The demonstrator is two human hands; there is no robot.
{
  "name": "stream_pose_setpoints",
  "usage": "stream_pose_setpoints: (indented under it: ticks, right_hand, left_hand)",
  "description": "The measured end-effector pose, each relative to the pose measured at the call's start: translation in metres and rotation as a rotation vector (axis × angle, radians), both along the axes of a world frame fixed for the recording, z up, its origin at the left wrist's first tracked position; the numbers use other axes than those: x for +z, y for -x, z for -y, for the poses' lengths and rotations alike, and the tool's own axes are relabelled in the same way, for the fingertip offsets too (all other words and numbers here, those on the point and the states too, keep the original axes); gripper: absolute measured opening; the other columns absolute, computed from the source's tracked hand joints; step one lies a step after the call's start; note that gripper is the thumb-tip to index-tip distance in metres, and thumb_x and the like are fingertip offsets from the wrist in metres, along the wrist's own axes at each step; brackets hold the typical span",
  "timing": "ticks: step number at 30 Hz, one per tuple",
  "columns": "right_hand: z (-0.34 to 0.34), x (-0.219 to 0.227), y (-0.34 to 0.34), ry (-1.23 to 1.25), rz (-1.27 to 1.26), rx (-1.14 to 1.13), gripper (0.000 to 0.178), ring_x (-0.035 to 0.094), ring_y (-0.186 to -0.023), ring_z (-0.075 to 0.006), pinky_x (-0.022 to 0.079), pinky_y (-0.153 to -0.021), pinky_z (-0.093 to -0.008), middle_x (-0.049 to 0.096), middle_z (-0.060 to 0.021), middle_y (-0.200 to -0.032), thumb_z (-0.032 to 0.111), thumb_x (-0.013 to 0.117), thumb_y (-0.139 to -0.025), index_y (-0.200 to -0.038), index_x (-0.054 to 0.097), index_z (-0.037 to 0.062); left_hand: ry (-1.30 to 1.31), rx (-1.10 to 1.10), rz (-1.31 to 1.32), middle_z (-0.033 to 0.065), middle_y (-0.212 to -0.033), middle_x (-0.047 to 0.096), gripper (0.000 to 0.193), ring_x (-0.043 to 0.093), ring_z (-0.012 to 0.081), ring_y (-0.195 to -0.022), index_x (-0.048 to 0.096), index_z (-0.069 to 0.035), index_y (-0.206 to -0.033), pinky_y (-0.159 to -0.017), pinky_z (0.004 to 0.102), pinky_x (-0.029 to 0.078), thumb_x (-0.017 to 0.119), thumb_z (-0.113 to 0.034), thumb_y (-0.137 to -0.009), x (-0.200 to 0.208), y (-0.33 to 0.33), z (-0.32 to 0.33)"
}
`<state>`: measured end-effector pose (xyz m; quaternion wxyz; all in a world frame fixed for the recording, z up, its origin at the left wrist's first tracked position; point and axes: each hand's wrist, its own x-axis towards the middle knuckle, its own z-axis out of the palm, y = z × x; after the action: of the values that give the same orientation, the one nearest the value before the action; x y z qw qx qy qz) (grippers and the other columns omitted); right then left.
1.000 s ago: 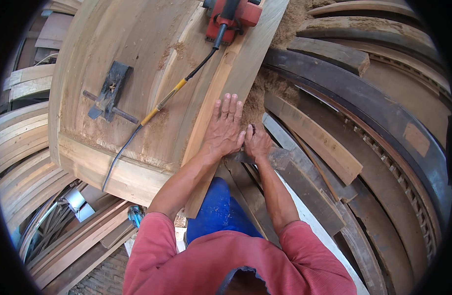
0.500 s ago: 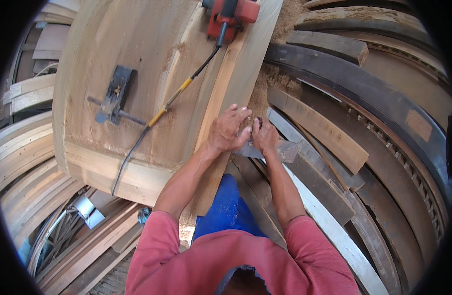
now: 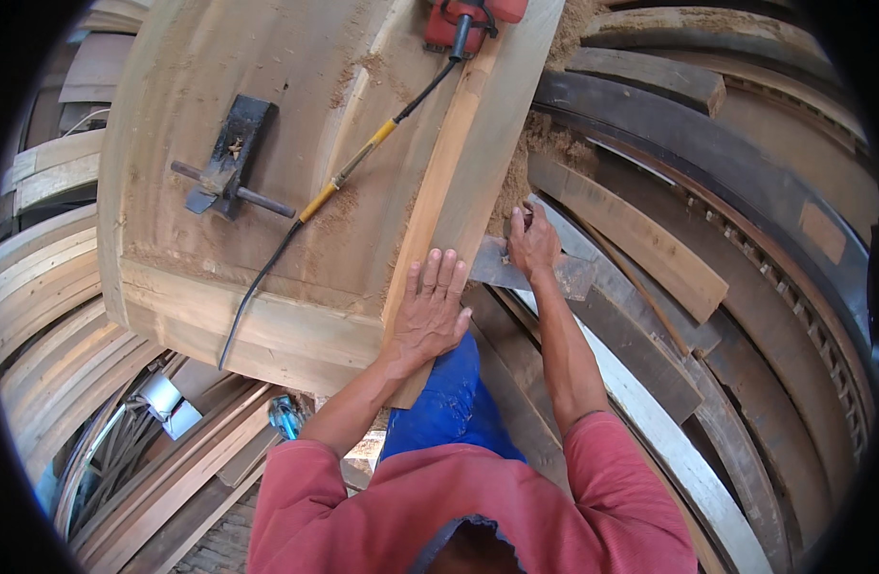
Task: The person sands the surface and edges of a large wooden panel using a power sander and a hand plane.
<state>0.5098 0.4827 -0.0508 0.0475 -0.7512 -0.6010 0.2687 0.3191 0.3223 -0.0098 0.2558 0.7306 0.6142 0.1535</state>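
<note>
My left hand (image 3: 428,306) lies flat, fingers stretched, on the near end of the pale wooden edge strip (image 3: 473,182) of a large wooden panel (image 3: 315,124). To the right of the panel, my right hand (image 3: 533,245) is over a short grey board (image 3: 569,275). Its fingers are curled; whatever they may hold is hidden. A dark hand plane (image 3: 241,153) with a crossbar handle rests on the panel at the left. Toward the far end sits a red corded power tool (image 3: 468,24), partly cut off by the view's edge.
The tool's black cord with a yellow wrapped section (image 3: 349,174) runs across the panel and over its near edge. Wood shavings (image 3: 554,143) lie along the right side. Planks (image 3: 640,230) crowd the right, and stacked boards (image 3: 52,277) fill the left.
My hands were close together beside the panel's edge. Now they are apart: the left has come nearer and flattened on the wood, the right has shifted slightly right and away from me.
</note>
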Motion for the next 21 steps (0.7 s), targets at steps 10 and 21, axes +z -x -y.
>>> stream_pose_setpoints:
  ticks: [10,21]
  right_hand:
    - [-0.229,0.137,0.126,-0.503,-0.429,0.065,0.075,0.068,-0.110,-0.0327,0.053,-0.099,-0.0423,0.067,-0.0247,-0.125,0.041,0.077,-0.089,-0.141,0.052,-0.0075]
    - [-0.328,0.104,0.195,-0.119,-1.132,-0.108,0.015,0.059,-0.049,-0.0158,0.051,-0.044,-0.0331,0.062,-0.0042,-0.072,0.011,0.076,-0.089,-0.099,0.064,0.0094]
  left_hand:
    - [0.000,-0.059,-0.046,0.0247,-0.168,0.025,0.084,0.015,0.0446,-0.158,0.037,-0.004,-0.159,-0.127,0.0592,0.008,0.067,-0.042,-0.089,0.002,-0.005,-0.001]
    - [0.049,0.004,0.033,0.0170,-0.165,0.037,0.069,0.027,0.0357,-0.155,0.055,-0.010,-0.147,-0.127,0.0523,0.015,0.069,-0.039,-0.087,0.006,-0.003,0.002]
